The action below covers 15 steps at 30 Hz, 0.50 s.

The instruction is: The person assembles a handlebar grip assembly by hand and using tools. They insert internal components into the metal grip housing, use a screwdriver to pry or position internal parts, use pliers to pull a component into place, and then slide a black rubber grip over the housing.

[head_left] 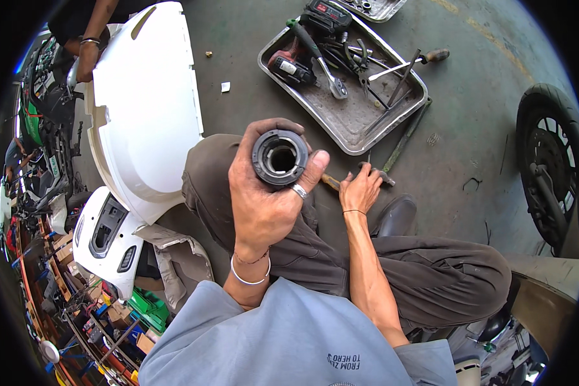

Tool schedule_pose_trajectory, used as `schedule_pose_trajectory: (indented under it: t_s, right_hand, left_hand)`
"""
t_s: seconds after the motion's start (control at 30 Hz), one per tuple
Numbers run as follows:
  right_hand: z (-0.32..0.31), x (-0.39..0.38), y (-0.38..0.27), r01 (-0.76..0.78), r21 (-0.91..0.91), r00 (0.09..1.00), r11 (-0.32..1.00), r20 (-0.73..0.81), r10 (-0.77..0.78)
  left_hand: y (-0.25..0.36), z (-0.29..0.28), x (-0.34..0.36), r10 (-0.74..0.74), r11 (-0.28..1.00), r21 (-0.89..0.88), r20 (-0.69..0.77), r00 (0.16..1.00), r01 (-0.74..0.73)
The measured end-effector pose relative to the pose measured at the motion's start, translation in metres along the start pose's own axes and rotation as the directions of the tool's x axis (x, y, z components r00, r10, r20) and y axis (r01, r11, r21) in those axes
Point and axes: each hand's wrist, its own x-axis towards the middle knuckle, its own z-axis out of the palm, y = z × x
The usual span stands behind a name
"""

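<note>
My left hand (264, 212) is wrapped round a black, hollow cylindrical part (258, 158), held up with its ringed open end facing me. Down at the floor, my right hand (359, 193) has its fingers curled and pointing away from me. A yellowish-brown handle (330, 182) shows on the left side of that hand. Just to its right lies the metal head of a hammer-like tool (387, 179) with a long greenish handle. What lies beneath the right fingers is hidden, so I cannot tell which piece they grip.
Beyond my hands, a metal tray (350, 143) holds a ratchet (331, 80), a cordless power tool (293, 69), pliers and a screwdriver (434, 56). White body panels (151, 96) stand at left, where another person's hand (87, 63) rests. A wheel (550, 154) stands at right.
</note>
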Motion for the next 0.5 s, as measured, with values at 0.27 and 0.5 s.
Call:
schedule_pose_trajectory:
  t_s: [0.27,0.5]
  right_hand:
    - [-0.008,0.013,0.008,-0.162,-0.060,0.986,0.985,-0.044,0.159]
    - [-0.074,0.106,-0.031,0.158,0.403,0.905,0.901,-0.425,0.031]
  left_hand:
    - [-0.003,-0.007,0.000,0.068,0.991,-0.107,-0.083,0.994,-0.077]
    - [-0.005,-0.016,0.001,0.066,0.987,-0.146,-0.047,0.997,-0.072]
